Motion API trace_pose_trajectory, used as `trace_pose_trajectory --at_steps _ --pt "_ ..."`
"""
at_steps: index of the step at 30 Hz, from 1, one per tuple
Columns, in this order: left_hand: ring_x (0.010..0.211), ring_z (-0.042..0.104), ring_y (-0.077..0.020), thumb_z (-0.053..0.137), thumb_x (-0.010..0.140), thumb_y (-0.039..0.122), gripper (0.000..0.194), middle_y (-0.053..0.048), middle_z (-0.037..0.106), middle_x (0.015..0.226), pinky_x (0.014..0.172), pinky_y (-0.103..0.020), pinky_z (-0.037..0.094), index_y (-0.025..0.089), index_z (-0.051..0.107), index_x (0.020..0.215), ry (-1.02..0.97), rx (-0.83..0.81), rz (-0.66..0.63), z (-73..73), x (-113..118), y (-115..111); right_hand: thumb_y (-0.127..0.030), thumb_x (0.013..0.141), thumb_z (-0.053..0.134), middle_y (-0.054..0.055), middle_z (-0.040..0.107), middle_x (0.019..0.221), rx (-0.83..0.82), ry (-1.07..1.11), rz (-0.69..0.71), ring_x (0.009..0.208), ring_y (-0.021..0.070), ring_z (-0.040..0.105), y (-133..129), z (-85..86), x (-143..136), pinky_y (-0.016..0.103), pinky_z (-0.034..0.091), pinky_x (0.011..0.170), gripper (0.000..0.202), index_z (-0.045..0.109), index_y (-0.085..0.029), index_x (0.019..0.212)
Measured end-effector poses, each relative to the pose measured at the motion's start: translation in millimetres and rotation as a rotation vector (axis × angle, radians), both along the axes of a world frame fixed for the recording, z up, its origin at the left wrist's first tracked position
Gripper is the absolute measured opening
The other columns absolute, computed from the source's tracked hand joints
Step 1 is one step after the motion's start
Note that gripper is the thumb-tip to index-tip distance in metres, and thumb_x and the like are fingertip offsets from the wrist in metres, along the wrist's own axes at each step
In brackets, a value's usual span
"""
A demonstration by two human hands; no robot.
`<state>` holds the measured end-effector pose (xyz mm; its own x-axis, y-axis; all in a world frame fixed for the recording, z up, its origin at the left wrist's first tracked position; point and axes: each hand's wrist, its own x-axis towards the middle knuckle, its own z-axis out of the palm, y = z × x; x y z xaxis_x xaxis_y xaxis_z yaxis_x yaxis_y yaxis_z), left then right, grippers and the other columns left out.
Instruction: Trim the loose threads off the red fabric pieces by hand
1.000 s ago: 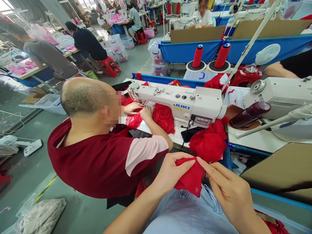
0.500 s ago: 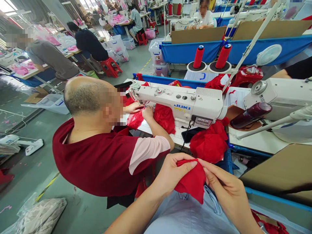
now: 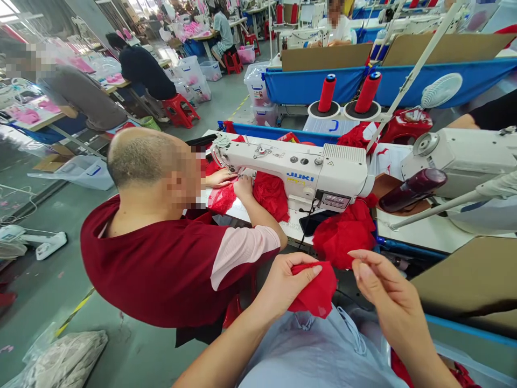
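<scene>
A small piece of red cloth (image 3: 317, 291) is pinched between the thumb and fingers of my left hand (image 3: 287, 283), low in the middle of the head view, in front of my light blue clothing. Just right of the cloth and apart from it, my right hand (image 3: 383, 285) is raised with thumb and fingers bent towards each other. Whether something thin sits between those fingertips is too small to tell. Beyond my hands, a heap of red fabric (image 3: 345, 231) lies on the table by a white sewing machine (image 3: 291, 167).
A seated person in a dark red top (image 3: 161, 264) works at the machine, close on my left. A dark bottle (image 3: 414, 189) lies on the right table. Cardboard (image 3: 468, 275) stands at the right, and a wrapped bundle (image 3: 76, 358) is on the floor.
My right hand has let go of the red cloth and moved off to the right. My left hand still holds the cloth, whose lower corner has swung up a little.
</scene>
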<state>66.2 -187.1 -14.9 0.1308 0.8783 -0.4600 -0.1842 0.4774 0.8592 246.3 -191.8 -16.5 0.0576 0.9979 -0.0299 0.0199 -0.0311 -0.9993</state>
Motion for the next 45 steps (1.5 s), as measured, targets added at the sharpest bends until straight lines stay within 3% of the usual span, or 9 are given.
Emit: trace_pose_trajectory --at_steps 4,9,14,20,24,27,30,37,45 --pt "0.063 0.055 -0.013 0.075 0.07 0.043 0.031 -0.004 0.069 0.073 0.059 -0.023 0.04 0.013 0.074 0.079 0.064 0.086 -0.025 0.0 4 1 -0.031 0.086 0.064 0.003 0.061 0.08 0.22 -0.331 0.071 0.064 0.0141 0.058 -1 -0.1 -7 0.023 0.048 0.054 0.011 0.07 -0.022 0.088" --pt "0.063 0.056 -0.0138 0.07 0.074 0.036 0.023 -0.005 0.069 0.073 0.059 -0.023 0.041 0.014 0.075 0.078 0.121 0.179 -0.042 0.7 7 -1 -0.026 0.086 0.063 0.002 0.057 0.079 0.314 -0.426 0.081 0.053 0.0108 0.051 2 5.0 -16 0.021 0.043 0.043 0.007 0.068 -0.021 0.088" --pt "0.067 0.058 -0.0147 0.066 0.075 0.027 0.015 -0.005 0.069 0.073 0.063 -0.023 0.043 0.014 0.074 0.075 0.202 0.274 -0.034 2.9 9 -2 -0.025 0.091 0.055 0.0 0.056 0.074 0.335 -0.508 0.117 0.057 0.0125 0.053 7 2.7 -19 0.022 0.043 0.048 0.014 0.059 -0.021 0.078" --pt "0.066 0.058 -0.0144 0.062 0.076 0.024 0.015 -0.005 0.069 0.073 0.061 -0.022 0.043 0.013 0.073 0.076 0.21 0.231 -0.037 6.1 10 -1 -0.028 0.093 0.05 0.0 0.053 0.07 0.402 -0.606 -0.032 0.061 0.0148 0.053 14 0.9 -10 0.025 0.044 0.053 0.019 0.052 -0.023 0.075" --pt "0.068 0.059 -0.0147 0.061 0.077 0.021 0.015 -0.005 0.071 0.076 0.062 -0.022 0.043 0.015 0.074 0.078 0.229 0.272 -0.035 4.2 11 -1 -0.029 0.091 0.055 0.002 0.058 0.078 0.332 -0.504 0.152 0.061 0.0139 0.056 15 7.2 -8 0.024 0.046 0.051 0.011 0.062 -0.022 0.088" --pt "0.069 0.058 -0.0138 0.06 0.078 0.019 0.014 -0.004 0.07 0.077 0.064 -0.022 0.043 0.016 0.074 0.08 0.252 0.332 -0.05 3.1 11 -1 -0.031 0.092 0.055 0.002 0.058 0.078 0.34 -0.524 0.194 0.059 0.0133 0.055 14 7.8 -11 0.024 0.045 0.048 0.015 0.063 -0.022 0.083" --pt "0.068 0.056 -0.013 0.059 0.079 0.019 0.012 -0.002 0.067 0.074 0.065 -0.022 0.041 0.016 0.071 0.078 0.296 0.36 -0.075 5.2 11 -1 -0.029 0.095 0.049 0.001 0.056 0.074 0.413 -0.62 0.147 0.06 0.014 0.056 13 3.7 -16 0.024 0.046 0.052 0.022 0.055 -0.022 0.075" --pt "0.058 0.043 -0.0103 0.052 0.076 0.016 0.013 0.004 0.05 0.061 0.055 -0.022 0.031 0.018 0.052 0.063 0.425 0.299 -0.204 7.4 12 0 -0.022 0.097 0.043 0.003 0.055 0.078 0.64 -1.007 -0.076 0.059 0.014 0.057 13 -6.9 -18 0.022 0.038 0.044 0.016 0.052 -0.02 0.083" --pt "0.057 0.039 -0.0101 0.054 0.08 0.026 0.019 0.004 0.047 0.059 0.052 -0.023 0.027 0.018 0.05 0.063 0.427 0.273 -0.334 4.0 12 0 -0.022 0.095 0.043 0.004 0.055 0.079 0.572 -0.957 -0.104 0.057 0.0152 0.054 22 -16.7 -16 0.024 0.035 0.043 0.017 0.047 -0.022 0.079"
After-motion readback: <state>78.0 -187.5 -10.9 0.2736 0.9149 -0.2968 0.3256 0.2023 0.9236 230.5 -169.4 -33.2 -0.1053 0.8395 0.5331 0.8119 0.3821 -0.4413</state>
